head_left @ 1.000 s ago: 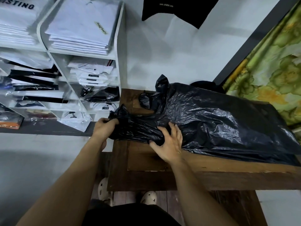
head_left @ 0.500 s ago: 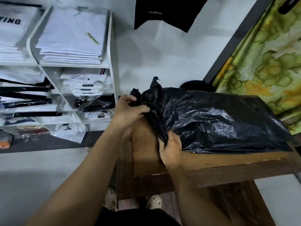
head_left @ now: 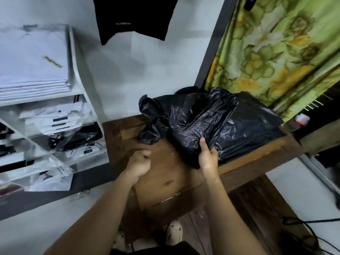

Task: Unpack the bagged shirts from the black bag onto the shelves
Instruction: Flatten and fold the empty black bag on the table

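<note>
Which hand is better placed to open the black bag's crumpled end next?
Probably left. The left hand holds nothing, close to that end of the black bag; the right hand grips its near edge.

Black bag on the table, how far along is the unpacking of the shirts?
Done: little; the black bag lies on the wooden table, no shirt visibly out of it. In hand: the right hand grips its near edge; the left hand is curled, holding nothing. Left: pulling out every shirt and stacking it on the white shelves.
</note>
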